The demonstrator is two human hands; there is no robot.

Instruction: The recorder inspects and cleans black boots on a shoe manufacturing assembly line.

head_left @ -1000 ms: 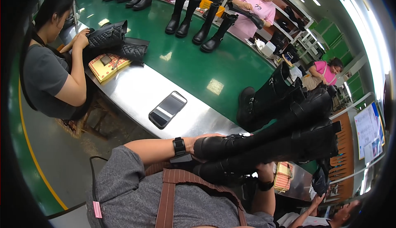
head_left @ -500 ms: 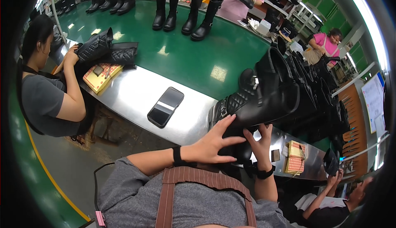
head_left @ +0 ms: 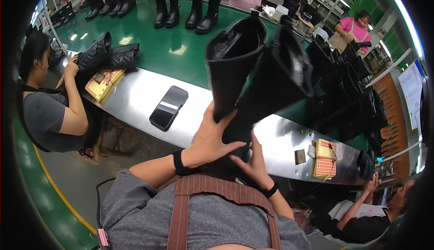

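Note:
A pair of tall black boots is in front of me, held close together at the metal table edge. The left boot (head_left: pixel 233 64) and the right boot (head_left: pixel 275 85) spread apart toward their wide tops, which face up and away from me. My left hand (head_left: pixel 212 137) grips the lower shafts from the left, thumb pointing across the front. From the right, my right hand (head_left: pixel 254 161) holds the boots lower down, its fingers partly hidden behind them. The feet of the boots are dark and mostly hidden by my hands and apron.
A phone (head_left: pixel 169 108) lies on the metal strip (head_left: pixel 135 91) at left. To the right are a patterned yellow pad (head_left: pixel 325 158) and a small brown block (head_left: pixel 300 157). Black boots crowd the right side; others (head_left: pixel 205 21) stand on the green tabletop (head_left: pixel 158 55). A co-worker (head_left: pixel 54 100) handles boots at left.
The boots have swung left and more upright, off the pile's side, with their tops now spread apart. Both hands have moved left with them and closed around them. The view has shifted slightly.

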